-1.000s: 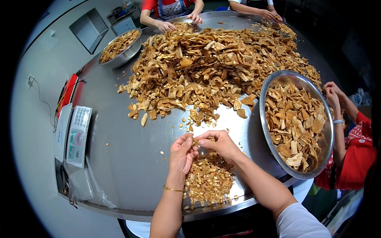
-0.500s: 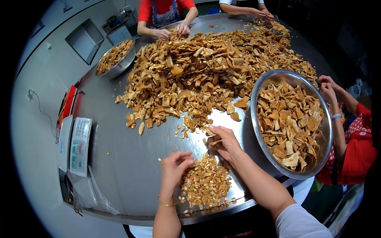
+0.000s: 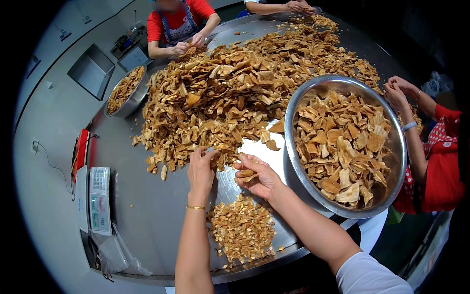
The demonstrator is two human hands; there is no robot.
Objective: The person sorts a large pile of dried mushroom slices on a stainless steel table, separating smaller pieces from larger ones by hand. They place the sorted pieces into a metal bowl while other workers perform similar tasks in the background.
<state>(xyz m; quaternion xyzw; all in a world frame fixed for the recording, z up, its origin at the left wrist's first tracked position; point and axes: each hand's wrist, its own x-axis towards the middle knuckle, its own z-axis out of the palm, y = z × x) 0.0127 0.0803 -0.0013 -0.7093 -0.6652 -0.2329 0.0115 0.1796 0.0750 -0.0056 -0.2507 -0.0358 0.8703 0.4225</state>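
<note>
One left hand (image 3: 200,171) at the near edge of the pile (image 3: 235,88), fingers parted, grip unclear; one right hand (image 3: 259,179) curled around dried slices (image 3: 246,173). Bits (image 3: 242,228) lie on the desk (image 3: 152,210); steel bowl (image 3: 289,132) stands right.

The bench (image 3: 147,215) is smooth, softly shining metal. The dried slices (image 3: 220,93) heaped on it look rough and matt; the large bowl (image 3: 393,166) at its right is glossy metal; the scale (image 3: 100,206) at its left, smooth plastic.
</note>
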